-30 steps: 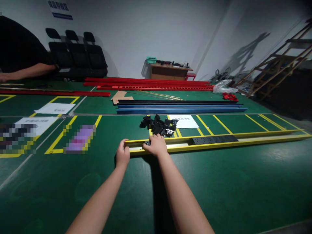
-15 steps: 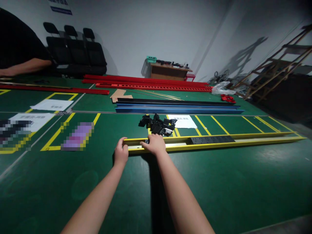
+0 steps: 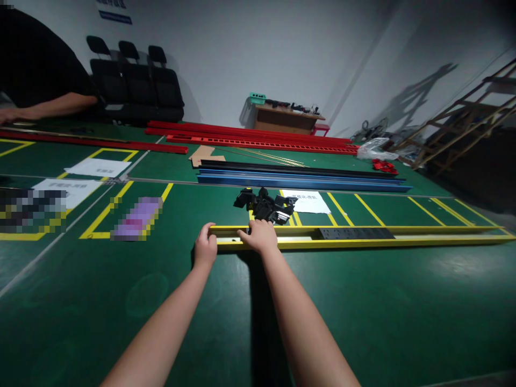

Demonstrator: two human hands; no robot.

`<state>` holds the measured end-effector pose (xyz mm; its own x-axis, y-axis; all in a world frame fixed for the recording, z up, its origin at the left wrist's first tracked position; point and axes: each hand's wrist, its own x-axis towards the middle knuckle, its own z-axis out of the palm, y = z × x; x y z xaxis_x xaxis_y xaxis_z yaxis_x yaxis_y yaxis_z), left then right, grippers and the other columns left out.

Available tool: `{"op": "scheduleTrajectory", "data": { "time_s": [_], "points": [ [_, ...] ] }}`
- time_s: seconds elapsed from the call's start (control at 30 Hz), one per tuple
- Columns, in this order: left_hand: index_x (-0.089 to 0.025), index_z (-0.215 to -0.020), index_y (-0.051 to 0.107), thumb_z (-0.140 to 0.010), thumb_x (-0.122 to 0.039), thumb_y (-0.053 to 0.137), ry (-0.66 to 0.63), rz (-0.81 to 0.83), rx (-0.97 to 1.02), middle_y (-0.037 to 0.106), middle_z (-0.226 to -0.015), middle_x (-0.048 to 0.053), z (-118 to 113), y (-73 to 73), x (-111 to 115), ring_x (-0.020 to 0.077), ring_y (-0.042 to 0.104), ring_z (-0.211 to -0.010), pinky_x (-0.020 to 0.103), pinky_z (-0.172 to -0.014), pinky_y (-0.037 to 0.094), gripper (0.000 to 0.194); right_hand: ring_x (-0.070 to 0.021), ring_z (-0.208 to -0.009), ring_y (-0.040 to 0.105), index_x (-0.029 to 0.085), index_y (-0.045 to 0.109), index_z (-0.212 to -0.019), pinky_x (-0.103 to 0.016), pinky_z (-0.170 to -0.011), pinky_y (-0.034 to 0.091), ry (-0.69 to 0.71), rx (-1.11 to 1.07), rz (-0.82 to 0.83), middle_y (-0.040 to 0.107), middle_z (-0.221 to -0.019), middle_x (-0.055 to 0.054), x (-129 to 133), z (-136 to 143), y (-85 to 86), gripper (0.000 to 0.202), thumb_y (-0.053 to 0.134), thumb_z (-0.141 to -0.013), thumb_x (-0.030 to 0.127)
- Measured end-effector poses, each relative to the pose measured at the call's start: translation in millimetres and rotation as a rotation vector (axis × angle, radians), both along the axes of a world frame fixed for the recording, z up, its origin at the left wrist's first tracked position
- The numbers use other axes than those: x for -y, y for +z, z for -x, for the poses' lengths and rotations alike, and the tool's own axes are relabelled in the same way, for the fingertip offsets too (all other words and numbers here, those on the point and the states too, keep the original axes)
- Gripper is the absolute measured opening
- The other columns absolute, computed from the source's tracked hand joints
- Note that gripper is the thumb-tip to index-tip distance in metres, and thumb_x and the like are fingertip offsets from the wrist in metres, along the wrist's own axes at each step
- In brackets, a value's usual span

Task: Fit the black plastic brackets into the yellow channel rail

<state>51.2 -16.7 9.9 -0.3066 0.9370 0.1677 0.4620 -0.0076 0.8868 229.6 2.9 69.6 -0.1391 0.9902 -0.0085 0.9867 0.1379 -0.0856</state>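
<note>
A long yellow channel (image 3: 435, 236) lies across the green surface, its open side up. My left hand (image 3: 206, 247) is wrapped round the channel's left end. Farther right, my right hand (image 3: 262, 235) is closed over the channel, and a small dark piece shows partly under its fingers; most of that piece is hidden. A row of black modules (image 3: 355, 233) sits inside the channel to the right. Just beyond my right hand is a pile of black plastic parts (image 3: 266, 206).
Blue rails (image 3: 302, 180) and red rails (image 3: 250, 134) lie farther back. A white labelled sheet (image 3: 308, 201) is behind the channel. A purple item (image 3: 139, 217) lies at left. A person's arm (image 3: 56, 106) reaches in at the upper left.
The view has shifted, so most things sit slightly farther right. Both hands remain on the channel, and the small dark piece is now more covered by my right hand.
</note>
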Motion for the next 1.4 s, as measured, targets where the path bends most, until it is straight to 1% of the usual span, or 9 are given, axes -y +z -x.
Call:
{"op": "scheduleTrajectory", "data": {
  "time_s": [0.07,0.2,0.33,0.43,0.6,0.9,1.03,1.13,1.4],
  "points": [
    [-0.021,-0.112,0.054,-0.077,-0.017,0.037,-0.004,-0.005,0.005,0.061,-0.109,0.006,0.1,-0.5,-0.2,0.0207,0.057,-0.102,0.034,-0.091,0.045,0.039,-0.0245,-0.094,0.050,0.017,0.061,-0.092,-0.036,-0.083,0.030,0.001,0.001,0.002,0.062,-0.096,-0.011,-0.4,-0.2,-0.3,0.048,0.036,-0.082,0.057],
    [-0.021,-0.111,0.054,-0.077,-0.016,0.037,-0.009,-0.025,0.010,0.061,-0.109,0.006,0.1,-0.9,-0.1,0.0204,0.057,-0.103,0.033,-0.093,0.044,0.038,-0.0244,-0.095,0.050,0.017,0.062,-0.094,-0.036,-0.082,0.030,0.014,0.007,-0.001,0.062,-0.097,-0.011,-2.6,-0.8,-1.8,0.038,0.039,-0.084,0.045],
    [-0.021,-0.110,0.054,-0.077,-0.017,0.037,-0.004,-0.021,0.006,0.061,-0.109,0.006,0.4,-0.2,0.8,0.0206,0.057,-0.102,0.034,-0.093,0.044,0.038,-0.0243,-0.094,0.050,0.017,0.061,-0.093,-0.036,-0.081,0.030,0.028,0.010,-0.007,0.062,-0.097,-0.010,-3.1,-0.6,-1.7,0.034,0.039,-0.083,0.040],
    [-0.021,-0.110,0.054,-0.077,-0.017,0.037,-0.006,-0.015,0.005,0.062,-0.108,0.006,0.5,0.7,1.2,0.0207,0.057,-0.102,0.034,-0.092,0.045,0.037,-0.0237,-0.094,0.050,0.016,0.061,-0.092,-0.036,-0.082,0.029,0.017,0.018,0.004,0.062,-0.097,-0.011,-1.8,-0.1,-0.6,0.035,0.037,-0.084,0.040],
    [-0.022,-0.111,0.054,-0.077,-0.017,0.037,-0.009,-0.012,0.010,0.061,-0.109,0.005,0.4,2.1,1.9,0.0207,0.057,-0.103,0.034,-0.092,0.045,0.038,-0.0240,-0.095,0.049,0.017,0.062,-0.093,-0.036,-0.082,0.029,0.017,0.012,0.001,0.062,-0.097,-0.011,-0.6,0.4,0.4,0.042,0.036,-0.084,0.049],
    [-0.022,-0.111,0.054,-0.077,-0.018,0.037,-0.007,-0.004,0.005,0.062,-0.109,0.006,1.3,0.7,1.2,0.0216,0.057,-0.102,0.035,-0.091,0.045,0.038,-0.0230,-0.096,0.050,0.017,0.060,-0.096,-0.035,-0.082,0.030,0.023,0.026,0.008,0.062,-0.100,-0.010,-3.4,0.3,-2.9,0.031,0.037,-0.084,0.035],
    [-0.022,-0.111,0.054,-0.078,-0.018,0.037,-0.010,-0.007,0.009,0.062,-0.108,0.006,1.4,-1.4,0.5,0.0216,0.057,-0.102,0.035,-0.090,0.046,0.038,-0.0229,-0.093,0.050,0.017,0.061,-0.091,-0.034,-0.080,0.030,0.018,0.024,-0.017,0.062,-0.096,-0.010,-2.7,-0.1,-3.8,0.033,0.037,-0.085,0.039],
    [-0.022,-0.111,0.054,-0.077,-0.017,0.036,-0.009,-0.012,0.012,0.062,-0.107,0.006,1.4,-2.8,0.0,0.0212,0.058,-0.101,0.034,-0.091,0.045,0.038,-0.0232,-0.093,0.050,0.017,0.061,-0.091,-0.035,-0.080,0.030,0.017,0.028,-0.001,0.062,-0.096,-0.010,-2.1,-0.5,-3.0,0.036,0.035,-0.086,0.042],
    [-0.022,-0.111,0.054,-0.078,-0.018,0.036,-0.007,-0.003,-0.004,0.062,-0.109,0.006,1.7,-1.8,0.2,0.0217,0.057,-0.102,0.035,-0.090,0.046,0.038,-0.0227,-0.097,0.050,0.019,0.060,-0.095,-0.035,-0.082,0.030,0.022,0.047,0.015,0.062,-0.102,-0.009,-4.9,-0.8,-4.0,0.028,0.037,-0.085,0.031]
  ]
}}
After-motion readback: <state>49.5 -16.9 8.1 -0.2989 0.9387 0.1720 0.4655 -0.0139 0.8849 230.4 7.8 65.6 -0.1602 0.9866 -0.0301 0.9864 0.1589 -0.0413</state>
